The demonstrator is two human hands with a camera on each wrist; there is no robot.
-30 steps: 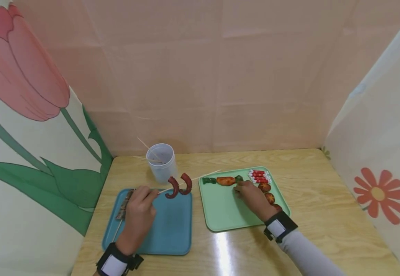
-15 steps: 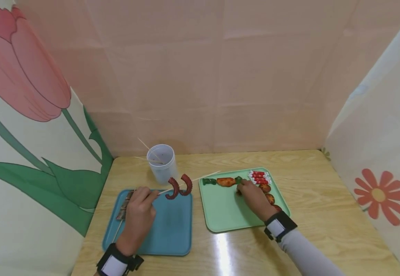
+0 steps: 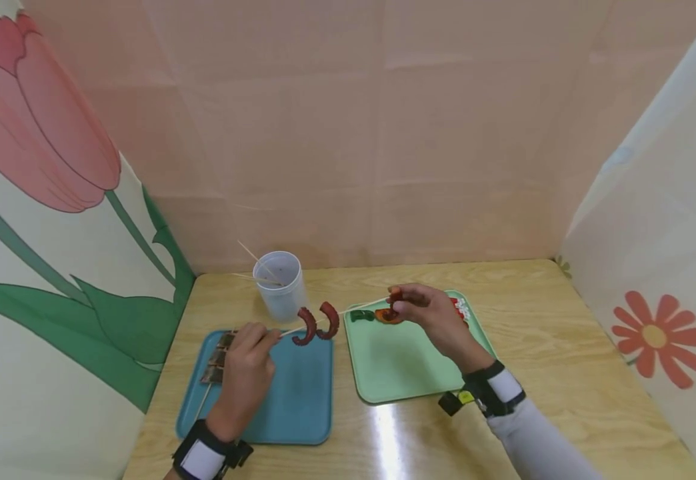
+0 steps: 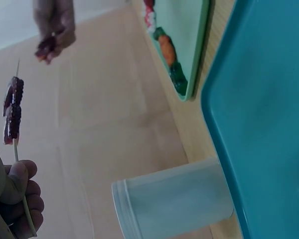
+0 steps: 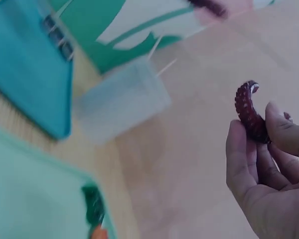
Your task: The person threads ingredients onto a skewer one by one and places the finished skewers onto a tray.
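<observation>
The left hand gripped the skewer, which slanted rightward to end near the curl the right hand pinched.

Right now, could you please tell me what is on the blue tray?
A skewer of brown pieces lies on the blue tray, towards its left. In the head view, the left hand covers part of the tray; anything beneath is hidden.

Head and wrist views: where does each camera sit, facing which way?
Head: on the head, facing forward and down at blue tray and green tray; left hand and right hand show.
Left wrist: on that wrist, facing skewer and cup; both hands show.
Right wrist: on that wrist, facing curled piece; right hand shows.
Both wrist views share the cup.
</observation>
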